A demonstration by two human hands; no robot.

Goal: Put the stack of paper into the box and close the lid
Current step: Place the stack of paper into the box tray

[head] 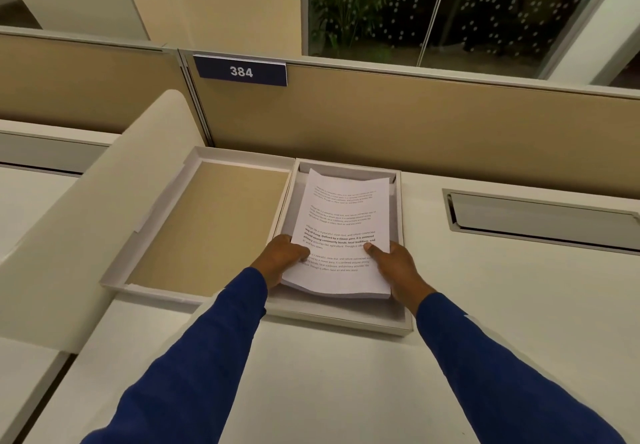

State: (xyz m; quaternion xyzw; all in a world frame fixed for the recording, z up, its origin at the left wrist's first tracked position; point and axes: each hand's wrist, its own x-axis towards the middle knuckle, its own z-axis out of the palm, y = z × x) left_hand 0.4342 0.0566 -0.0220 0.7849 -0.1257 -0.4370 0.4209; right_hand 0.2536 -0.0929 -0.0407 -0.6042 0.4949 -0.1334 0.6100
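Observation:
A stack of printed white paper is tilted over the open white box, its far end down inside and its near end raised. My left hand grips the stack's near left edge, thumb on top. My right hand grips the near right edge the same way. The lid lies open to the left of the box, its tan inside facing up.
The box sits on a white desk against a tan partition with a "384" sign. A recessed cable tray lies to the right. A white curved divider rises at the left.

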